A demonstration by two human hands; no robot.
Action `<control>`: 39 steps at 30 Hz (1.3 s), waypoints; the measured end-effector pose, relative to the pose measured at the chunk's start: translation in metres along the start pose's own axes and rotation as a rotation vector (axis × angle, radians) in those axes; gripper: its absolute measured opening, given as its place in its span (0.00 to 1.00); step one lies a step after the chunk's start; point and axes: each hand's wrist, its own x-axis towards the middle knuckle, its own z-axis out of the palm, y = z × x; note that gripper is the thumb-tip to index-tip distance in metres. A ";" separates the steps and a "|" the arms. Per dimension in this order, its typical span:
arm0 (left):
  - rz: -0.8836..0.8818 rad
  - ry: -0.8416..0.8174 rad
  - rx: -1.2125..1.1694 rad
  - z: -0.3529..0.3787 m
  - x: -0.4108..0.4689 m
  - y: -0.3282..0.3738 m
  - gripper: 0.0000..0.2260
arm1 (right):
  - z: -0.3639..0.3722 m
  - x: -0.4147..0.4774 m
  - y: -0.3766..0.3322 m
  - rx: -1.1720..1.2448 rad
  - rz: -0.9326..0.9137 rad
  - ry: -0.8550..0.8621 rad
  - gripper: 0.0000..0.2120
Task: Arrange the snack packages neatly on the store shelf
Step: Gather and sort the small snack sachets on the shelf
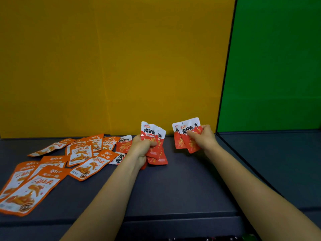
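Note:
My left hand (141, 148) grips a bunch of red-and-white snack packets (153, 136), held upright just above the dark shelf (182, 180). To the right, my right hand (204, 138) holds a second small fan of the same red packets (185, 134) near the back wall. Two more red packets (124, 143) lie flat left of my left hand. Several larger orange-and-white packets (83, 153) lie scattered across the shelf's left side, some overlapping.
A yellow back panel (112, 66) closes the shelf behind. A green panel (274, 66) and a black divider edge (225, 84) mark the neighbouring bay on the right. The shelf's front lip (173, 216) runs below my forearms.

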 end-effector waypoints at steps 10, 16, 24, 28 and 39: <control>-0.202 -0.226 -0.310 0.072 -0.044 -0.010 0.10 | -0.053 -0.066 0.004 0.275 0.015 -0.201 0.13; -0.214 -0.292 -0.348 0.133 -0.066 -0.021 0.09 | -0.106 -0.052 0.019 0.019 -0.051 -0.077 0.12; -0.159 -0.185 -0.296 0.234 -0.076 -0.033 0.01 | -0.190 -0.008 0.039 0.112 -0.006 -0.190 0.09; -0.139 -0.135 -0.288 0.269 -0.075 -0.036 0.02 | -0.224 0.015 0.052 0.245 0.099 -0.307 0.13; -0.092 0.063 -0.139 0.259 -0.039 -0.024 0.17 | -0.256 0.087 0.088 0.136 0.113 -0.270 0.10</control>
